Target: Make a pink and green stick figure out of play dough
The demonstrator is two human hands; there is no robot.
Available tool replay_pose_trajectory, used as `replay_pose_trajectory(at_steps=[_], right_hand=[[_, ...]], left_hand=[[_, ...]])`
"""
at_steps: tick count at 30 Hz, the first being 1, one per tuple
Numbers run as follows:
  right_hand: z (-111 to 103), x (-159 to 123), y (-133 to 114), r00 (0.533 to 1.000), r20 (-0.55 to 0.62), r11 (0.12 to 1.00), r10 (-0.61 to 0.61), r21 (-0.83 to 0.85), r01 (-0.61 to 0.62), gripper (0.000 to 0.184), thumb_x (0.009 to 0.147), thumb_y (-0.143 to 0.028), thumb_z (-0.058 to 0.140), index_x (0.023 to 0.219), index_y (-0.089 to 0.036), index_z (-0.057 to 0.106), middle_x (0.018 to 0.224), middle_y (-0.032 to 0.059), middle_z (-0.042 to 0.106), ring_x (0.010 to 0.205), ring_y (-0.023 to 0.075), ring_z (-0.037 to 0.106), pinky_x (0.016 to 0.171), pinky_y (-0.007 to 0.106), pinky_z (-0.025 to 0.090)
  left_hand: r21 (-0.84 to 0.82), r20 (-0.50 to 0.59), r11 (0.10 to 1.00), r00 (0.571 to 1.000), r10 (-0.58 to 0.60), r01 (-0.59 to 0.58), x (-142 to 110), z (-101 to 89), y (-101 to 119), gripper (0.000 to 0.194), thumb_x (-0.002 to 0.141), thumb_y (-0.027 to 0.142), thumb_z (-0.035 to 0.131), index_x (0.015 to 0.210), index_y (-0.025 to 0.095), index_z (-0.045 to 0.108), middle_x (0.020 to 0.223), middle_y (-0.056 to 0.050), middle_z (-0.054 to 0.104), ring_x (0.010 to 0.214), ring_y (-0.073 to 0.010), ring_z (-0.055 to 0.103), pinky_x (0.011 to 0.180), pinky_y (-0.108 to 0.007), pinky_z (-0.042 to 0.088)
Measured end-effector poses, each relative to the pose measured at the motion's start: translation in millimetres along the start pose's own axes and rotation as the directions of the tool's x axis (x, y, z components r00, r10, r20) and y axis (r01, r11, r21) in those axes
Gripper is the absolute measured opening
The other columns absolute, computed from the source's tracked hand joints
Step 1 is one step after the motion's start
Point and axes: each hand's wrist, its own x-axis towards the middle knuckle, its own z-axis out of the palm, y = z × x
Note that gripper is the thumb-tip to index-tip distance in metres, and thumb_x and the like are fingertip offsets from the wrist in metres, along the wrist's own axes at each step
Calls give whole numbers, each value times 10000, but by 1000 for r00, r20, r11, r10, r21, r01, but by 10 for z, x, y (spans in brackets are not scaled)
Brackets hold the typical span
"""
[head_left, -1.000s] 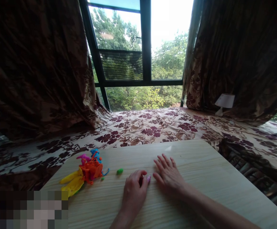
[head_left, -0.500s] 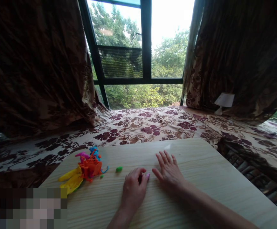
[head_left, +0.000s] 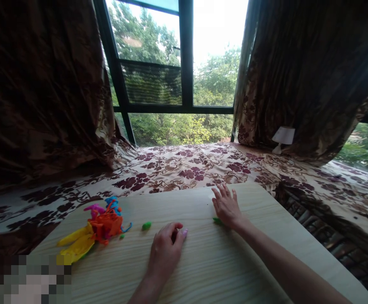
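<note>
My left hand (head_left: 167,247) rests on the table with its fingers curled toward the thumb. A small pinkish-lilac spot (head_left: 184,232) shows at the thumb tip; whether it is a nail or a bit of clay, I cannot tell. My right hand (head_left: 226,207) lies farther out, fingers spread, palm down. From under its left side pokes a thin green strip of modelling clay (head_left: 217,220), mostly hidden by the hand. Left of my left hand sit a green clay lump (head_left: 146,226) and a smaller green crumb (head_left: 122,236).
At the table's left lies a heap of orange clay (head_left: 106,223) with blue clay (head_left: 113,204), pink clay (head_left: 95,210) and long yellow clay pieces (head_left: 77,249). The pale wooden table (head_left: 199,274) borders a floral-covered ledge (head_left: 193,162). A small lamp (head_left: 283,136) stands there.
My right hand has slid forward and away from my left hand, and a green strip now shows beside it. The left hand stays curled. The whole view has turned slightly right.
</note>
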Motion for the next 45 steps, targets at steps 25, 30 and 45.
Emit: replay_pose_trajectory(at_steps=[25,30,45], right_hand=[[-138,-404,148,985,-1,985,-171,-26,171,403,930,-336,264,698,-179,553,699,53,602,663,161,542,651,263,308],[-240,-609,71,924,39,924,-381,45,380,353,918,-328,322,655,-203,522,662,-2,581,627,127,523,614,231,307],[-109,-436,-237,972,-92,976,-214,3,216,381,823,-137,430,1201,-178,451,1260,124,423,1197,272,304,979,469,176]], left_hand=[[-9,13,1000,1000,20,-20,-9,-47,15,239,787,371,421,801,205,593,729,-18,622,711,-174,566,647,-271,416],[0,-3,1000,1000,18,-18,-26,-62,20,225,789,353,420,787,204,589,718,-17,619,697,-173,561,639,-272,412],[3,-17,1000,1000,16,-16,-30,-43,22,209,781,340,433,778,207,594,725,-16,622,696,-170,557,648,-269,405]])
